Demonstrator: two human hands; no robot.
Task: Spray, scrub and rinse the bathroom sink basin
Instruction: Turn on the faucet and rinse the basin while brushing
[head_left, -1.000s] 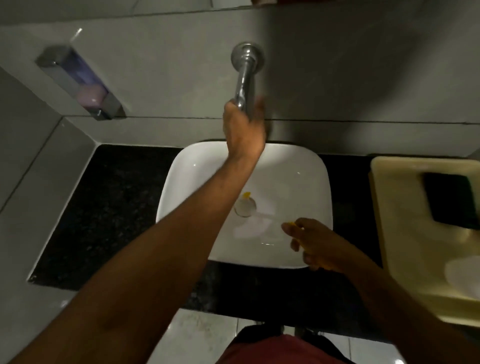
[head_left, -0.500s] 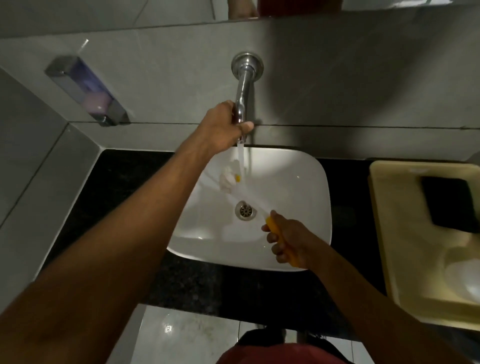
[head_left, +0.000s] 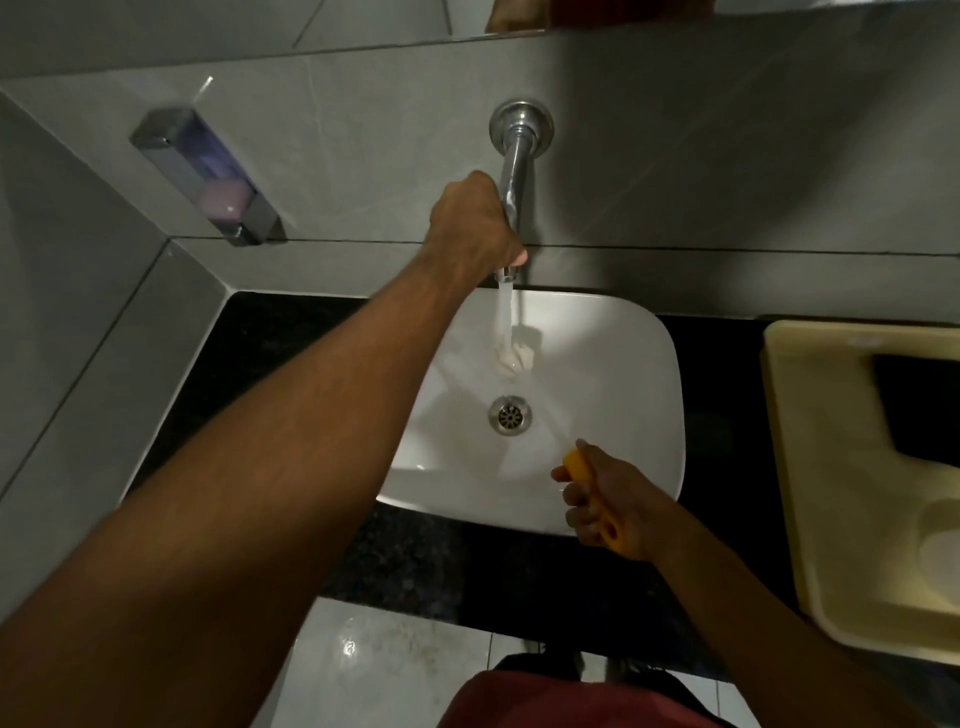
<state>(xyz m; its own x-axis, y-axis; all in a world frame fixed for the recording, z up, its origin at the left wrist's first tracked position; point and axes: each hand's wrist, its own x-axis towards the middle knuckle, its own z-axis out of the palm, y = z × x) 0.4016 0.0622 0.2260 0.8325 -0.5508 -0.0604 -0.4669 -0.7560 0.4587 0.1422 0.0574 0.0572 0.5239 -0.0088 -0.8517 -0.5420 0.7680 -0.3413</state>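
Observation:
A white square sink basin (head_left: 623, 364) sits on a black counter, with a metal drain (head_left: 509, 414) at its middle. A chrome wall tap (head_left: 515, 171) reaches out over the basin. My left hand (head_left: 475, 228) is closed around the tap's end. Water (head_left: 503, 317) streams from the spout onto the white head of a brush (head_left: 511, 358), held just behind the drain. My right hand (head_left: 608, 506) grips the brush's orange handle (head_left: 584, 475) at the basin's front right edge.
A soap dispenser (head_left: 208, 176) with pink liquid hangs on the grey wall at the left. A cream tray (head_left: 810, 493) holding a dark sponge (head_left: 924, 410) lies on the black counter (head_left: 291, 353) to the right. White floor tiles show below.
My left hand slid down to the tap's end and water started running. My right hand raised the brush, so its head now lies under the stream.

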